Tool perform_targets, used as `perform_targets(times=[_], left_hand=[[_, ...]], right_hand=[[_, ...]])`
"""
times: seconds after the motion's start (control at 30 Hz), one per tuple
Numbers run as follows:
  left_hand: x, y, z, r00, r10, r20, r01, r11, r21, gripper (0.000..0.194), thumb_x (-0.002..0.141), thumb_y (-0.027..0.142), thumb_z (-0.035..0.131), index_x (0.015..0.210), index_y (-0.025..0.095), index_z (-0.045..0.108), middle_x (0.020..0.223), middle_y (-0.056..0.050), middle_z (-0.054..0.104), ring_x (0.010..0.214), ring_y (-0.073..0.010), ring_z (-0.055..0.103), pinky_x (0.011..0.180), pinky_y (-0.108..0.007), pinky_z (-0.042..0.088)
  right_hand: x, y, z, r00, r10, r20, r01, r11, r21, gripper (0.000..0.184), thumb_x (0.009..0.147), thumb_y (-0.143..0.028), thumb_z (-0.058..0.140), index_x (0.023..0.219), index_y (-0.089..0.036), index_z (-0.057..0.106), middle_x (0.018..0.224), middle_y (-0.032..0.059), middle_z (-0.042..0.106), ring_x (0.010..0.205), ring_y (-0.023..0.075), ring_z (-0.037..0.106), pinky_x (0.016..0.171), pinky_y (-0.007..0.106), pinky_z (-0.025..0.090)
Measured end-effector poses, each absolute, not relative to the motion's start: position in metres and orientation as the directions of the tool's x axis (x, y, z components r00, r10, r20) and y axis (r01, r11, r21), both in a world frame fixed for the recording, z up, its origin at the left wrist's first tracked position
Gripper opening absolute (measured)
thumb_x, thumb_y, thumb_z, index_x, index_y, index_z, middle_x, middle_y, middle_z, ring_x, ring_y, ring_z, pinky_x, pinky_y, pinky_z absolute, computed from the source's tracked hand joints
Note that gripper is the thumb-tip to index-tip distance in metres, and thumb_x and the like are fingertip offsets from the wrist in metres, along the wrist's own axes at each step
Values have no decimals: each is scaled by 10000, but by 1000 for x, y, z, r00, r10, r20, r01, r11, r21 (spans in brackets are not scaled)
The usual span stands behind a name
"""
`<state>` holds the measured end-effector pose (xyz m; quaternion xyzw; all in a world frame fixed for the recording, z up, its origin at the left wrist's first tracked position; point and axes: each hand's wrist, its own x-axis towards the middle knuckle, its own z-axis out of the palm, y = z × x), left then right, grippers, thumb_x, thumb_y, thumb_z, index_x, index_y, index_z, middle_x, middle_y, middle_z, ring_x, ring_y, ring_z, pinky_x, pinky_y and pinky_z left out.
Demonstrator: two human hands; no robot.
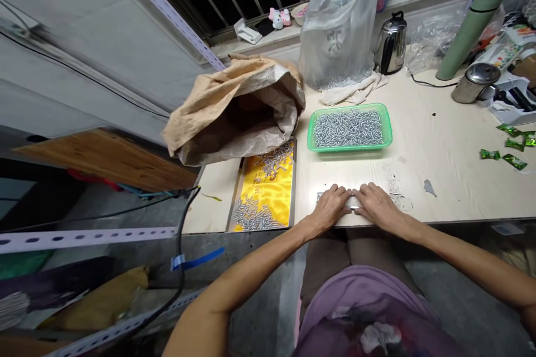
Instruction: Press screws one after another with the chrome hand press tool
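Both my hands rest at the front edge of the pale table (452, 139). My left hand (332, 207) and my right hand (376, 204) meet fingertip to fingertip over a small flat metal piece (353, 202), fingers curled down onto it. Most of that piece is hidden under the fingers. Straight beyond them stands a green plastic tray (387, 129) filled with small silver screws. To the left lies a yellow box (272, 189) with more screws heaped at its near and far ends.
A brown paper sack (234, 106) gapes open at the back left. Behind the tray: a clear plastic bag (339, 28) of screws, a steel kettle (392, 42), a green flask (473, 25), a steel pot (477, 82). Green candy wrappers (508, 148) lie at right.
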<state>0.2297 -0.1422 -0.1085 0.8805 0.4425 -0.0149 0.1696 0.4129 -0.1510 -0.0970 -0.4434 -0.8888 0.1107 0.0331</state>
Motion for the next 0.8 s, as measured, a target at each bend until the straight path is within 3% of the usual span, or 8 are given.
perform_targets(times=[0.1,0.17,0.3,0.4,0.5,0.6,0.7,0.8], left_hand=[[227,-163,-124,595,804,-4,757,-559,339,376,924,286,493,1279,167,464,1307,-150,537,1249,-257,477,1012,-443,436],[230,-183,-134,601,794,87,722,-586,368,392,949,285,433,1319,153,434,1378,-171,491,1345,-262,393,1063,-457,393],[241,-213,-143,596,792,132,700,-593,399,494,939,408,445,1361,155,399,1366,-180,514,1361,-277,382,1105,-511,328],[247,-215,-141,567,814,128,715,-563,414,561,919,468,462,1373,147,390,1364,-194,512,1360,-289,383,1117,-527,299],[248,-214,-136,568,816,112,707,-553,441,578,906,484,481,1359,132,415,1339,-201,527,1331,-301,417,1090,-502,347],[241,-223,-128,640,759,121,634,-611,475,430,926,426,472,1253,154,532,1174,-150,637,1159,-259,568,979,-398,464],[218,-236,-120,679,711,183,601,-681,419,286,958,320,422,1081,179,638,969,-86,694,920,-182,634,850,-300,504],[171,-234,-110,496,835,237,785,-548,290,288,962,256,398,932,177,673,828,-67,675,770,-155,597,735,-281,496]], right_hand=[[423,-132,-94,-651,753,-96,742,604,-293,307,880,-355,577,1105,-148,608,992,101,615,899,225,527,762,318,383],[427,-118,-94,-634,763,-127,756,577,-308,236,922,-291,506,1065,-155,636,977,92,628,885,208,534,761,311,375],[423,-93,-92,-520,846,-117,844,488,-220,207,921,-211,481,925,-151,679,934,99,644,904,221,525,762,333,349],[403,-90,-84,-506,862,-32,857,498,-133,199,902,-185,501,984,-141,677,1004,131,632,961,247,492,787,362,329],[368,-102,-80,-741,672,-9,663,729,-171,185,890,-199,536,1004,-198,682,1035,102,620,968,227,467,777,347,317],[334,-118,-85,-921,389,-35,387,898,-210,152,885,-239,554,850,-223,702,980,75,616,966,214,455,746,332,312],[315,-123,-94,-956,290,-39,292,943,-159,159,848,-186,568,740,-177,685,935,99,610,969,221,456,754,345,318],[312,-119,-104,-972,233,30,224,958,-176,134,839,-174,560,761,-153,667,912,107,616,951,225,475,772,356,335]])
